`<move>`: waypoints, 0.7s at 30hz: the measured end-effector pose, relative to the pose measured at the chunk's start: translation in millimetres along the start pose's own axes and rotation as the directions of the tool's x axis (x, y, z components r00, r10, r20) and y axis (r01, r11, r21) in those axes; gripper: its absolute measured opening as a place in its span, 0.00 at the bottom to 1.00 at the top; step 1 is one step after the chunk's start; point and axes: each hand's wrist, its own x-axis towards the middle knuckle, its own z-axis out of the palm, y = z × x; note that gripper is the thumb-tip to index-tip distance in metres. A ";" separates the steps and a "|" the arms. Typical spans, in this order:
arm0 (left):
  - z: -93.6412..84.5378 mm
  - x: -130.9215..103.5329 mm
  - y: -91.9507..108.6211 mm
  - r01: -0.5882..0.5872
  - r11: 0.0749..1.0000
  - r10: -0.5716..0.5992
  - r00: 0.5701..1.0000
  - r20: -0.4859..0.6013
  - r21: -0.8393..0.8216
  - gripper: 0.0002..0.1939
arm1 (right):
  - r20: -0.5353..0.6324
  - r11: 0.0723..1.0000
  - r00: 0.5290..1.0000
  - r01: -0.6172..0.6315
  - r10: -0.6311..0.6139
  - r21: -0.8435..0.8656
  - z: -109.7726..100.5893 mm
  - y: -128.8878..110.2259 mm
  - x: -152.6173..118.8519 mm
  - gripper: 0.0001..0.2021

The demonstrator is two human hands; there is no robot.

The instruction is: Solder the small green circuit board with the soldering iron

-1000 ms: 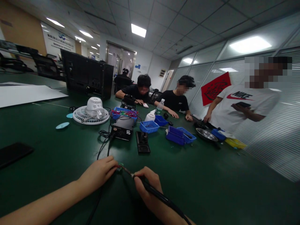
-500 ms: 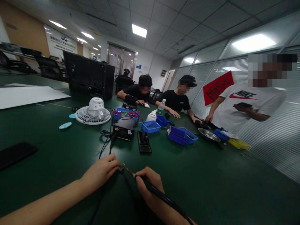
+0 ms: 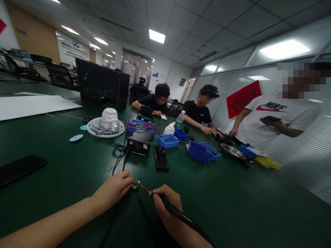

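Pinched at the left edge of a small green circuit board (image 3: 137,183) are the fingers of my left hand (image 3: 117,187). A thin reddish wire seems to lie at those fingertips, too small to make out clearly. My right hand (image 3: 168,205) is closed like a pen grip round the black handle of a soldering iron (image 3: 182,217). The iron's thin tip reaches left to the board, but I cannot tell whether it touches. Beyond my hands stands a black soldering station (image 3: 139,142) with cables.
A white fan part (image 3: 110,122), a blue basket of wires (image 3: 141,125), more blue trays (image 3: 168,141) and a black phone-like stand (image 3: 160,158) lie on the green table. A dark phone (image 3: 23,168) is at left. Several people are across the table, near a metal pan (image 3: 234,151).
The whole view has shifted slightly, so things sit a little further right. Both hands keep nearly the same pose at the board. A seated person's hands opposite have come closer together.
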 end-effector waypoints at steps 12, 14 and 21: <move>2.8 -0.6 -2.5 -0.017 1.000 0.017 1.000 -0.007 -0.009 0.13 | 0.016 0.999 0.998 -0.053 0.052 0.004 3.7 -1.6 2.0 0.05; 3.5 -0.8 -3.3 -0.015 1.000 0.015 1.000 -0.010 -0.018 0.13 | 0.008 0.999 0.999 -0.043 0.043 -0.002 4.0 -1.5 1.9 0.05; 3.3 -1.2 -2.5 -0.008 1.000 0.009 1.000 0.014 -0.026 0.13 | 0.005 0.999 0.999 -0.044 0.044 -0.021 4.7 0.3 -0.5 0.05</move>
